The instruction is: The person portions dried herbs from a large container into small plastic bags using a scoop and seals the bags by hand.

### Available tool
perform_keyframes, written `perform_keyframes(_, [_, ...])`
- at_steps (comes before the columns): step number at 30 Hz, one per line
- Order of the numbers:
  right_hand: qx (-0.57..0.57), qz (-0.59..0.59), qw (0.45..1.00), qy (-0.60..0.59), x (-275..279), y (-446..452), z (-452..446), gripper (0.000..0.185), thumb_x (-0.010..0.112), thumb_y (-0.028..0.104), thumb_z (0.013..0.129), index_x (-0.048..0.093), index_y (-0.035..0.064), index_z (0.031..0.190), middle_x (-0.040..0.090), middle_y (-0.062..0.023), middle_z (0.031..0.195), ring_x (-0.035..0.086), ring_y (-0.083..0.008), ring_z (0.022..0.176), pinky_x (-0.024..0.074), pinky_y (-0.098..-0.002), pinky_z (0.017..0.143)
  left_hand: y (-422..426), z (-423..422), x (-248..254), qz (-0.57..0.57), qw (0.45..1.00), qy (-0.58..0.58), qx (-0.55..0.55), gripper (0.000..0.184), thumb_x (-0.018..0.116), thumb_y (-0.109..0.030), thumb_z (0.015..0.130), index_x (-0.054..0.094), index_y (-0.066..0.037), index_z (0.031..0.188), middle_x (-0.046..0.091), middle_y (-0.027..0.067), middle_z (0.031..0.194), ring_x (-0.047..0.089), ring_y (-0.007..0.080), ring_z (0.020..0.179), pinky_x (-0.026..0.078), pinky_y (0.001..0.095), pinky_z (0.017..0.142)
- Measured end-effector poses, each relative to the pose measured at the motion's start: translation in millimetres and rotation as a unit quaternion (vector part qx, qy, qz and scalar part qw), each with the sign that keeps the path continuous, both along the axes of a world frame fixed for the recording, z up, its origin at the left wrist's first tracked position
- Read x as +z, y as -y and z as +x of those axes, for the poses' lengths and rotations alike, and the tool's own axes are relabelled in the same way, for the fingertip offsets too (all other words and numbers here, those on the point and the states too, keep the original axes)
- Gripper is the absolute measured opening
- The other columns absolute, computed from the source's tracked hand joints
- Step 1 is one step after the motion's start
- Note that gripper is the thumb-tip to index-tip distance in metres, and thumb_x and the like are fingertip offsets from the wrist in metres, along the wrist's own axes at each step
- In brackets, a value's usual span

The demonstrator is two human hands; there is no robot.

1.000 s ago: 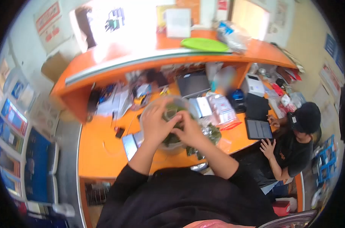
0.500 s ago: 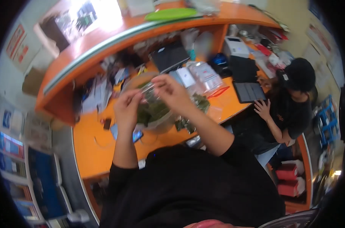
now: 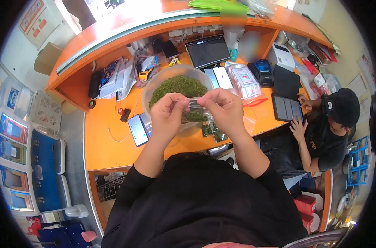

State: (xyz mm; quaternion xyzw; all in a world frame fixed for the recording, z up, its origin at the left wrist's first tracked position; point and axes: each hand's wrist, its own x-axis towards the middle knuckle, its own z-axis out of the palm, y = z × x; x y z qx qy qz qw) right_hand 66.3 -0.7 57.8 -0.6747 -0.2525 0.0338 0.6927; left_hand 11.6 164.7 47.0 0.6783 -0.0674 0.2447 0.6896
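My left hand [image 3: 169,112] and right hand [image 3: 222,108] pinch a small clear bag [image 3: 194,103] over the green leaf bowl [image 3: 147,94], mid-frame.

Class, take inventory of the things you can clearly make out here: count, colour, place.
desk: one, orange, under the work
tub: one, translucent, behind the hands
leafy heap: one, green, inside the tub
plastic bag: one, clear, between the hands
phones: two, blue-edged, by the left forearm
screen: one, black, behind the tub
printer: one, white, back right
tablet: one, black, before the co-worker
co-worker: one, black cap and shirt, right
oval tray: one, lime green, upper ledge
small clutter: uncountable, mixed colours, under the ledge
left hand: one, bare, pinching the bag
right hand: one, bare, pinching the bag
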Motion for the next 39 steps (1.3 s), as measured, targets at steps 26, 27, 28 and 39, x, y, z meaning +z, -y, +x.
perform_keyframes(26, [-0.176,-0.02,0.971,-0.158,-129.0,89.9,82.5,0.021,0.065,0.021,0.09,0.067,0.0009,0.096,0.068,-0.0061,0.082,0.061,-0.0133,0.071,0.0477,-0.0263,0.068,29.9,6.0,-0.8,0.073,0.997,0.01,0.01,0.015,0.055,-0.007,0.096,0.063,0.003,0.104,0.063,0.0048,0.083,0.06,0.0116,0.079,0.047,0.0236,0.075])
perform_keyframes(27, [-0.218,-0.05,0.968,-0.117,-164.5,93.1,95.3,0.022,0.066,0.023,0.089,0.068,0.0026,0.097,0.068,-0.007,0.085,0.062,-0.0161,0.072,0.0479,-0.0277,0.068,33.1,5.2,-2.4,0.067,0.998,0.011,0.006,0.016,0.054,-0.007,0.096,0.063,0.003,0.105,0.062,0.0044,0.081,0.06,0.0117,0.078,0.047,0.0233,0.075])
perform_keyframes(28, [-0.258,-0.08,0.96,-0.076,-182.6,99.0,103.2,0.023,0.067,0.025,0.088,0.069,0.0043,0.097,0.069,-0.008,0.088,0.063,-0.0188,0.073,0.048,-0.0292,0.068,35.3,5.6,-5.5,0.06,0.998,0.013,0.002,0.017,0.054,-0.008,0.097,0.062,0.003,0.106,0.061,0.004,0.08,0.059,0.0118,0.076,0.047,0.023,0.075])
perform_keyframes(39, [-0.249,-0.432,0.859,0.118,-234.7,217.8,51.1,0.013,0.07,0.024,0.081,0.072,0.0139,0.089,0.066,-0.0042,0.102,0.061,-0.0279,0.094,0.0458,-0.0404,0.081,89.6,16.9,-23.8,0.138,0.988,0.022,-0.07,0.01,0.063,-0.008,0.09,0.064,0.001,0.094,0.061,0.0084,0.089,0.059,0.0162,0.081,0.046,0.026,0.07])
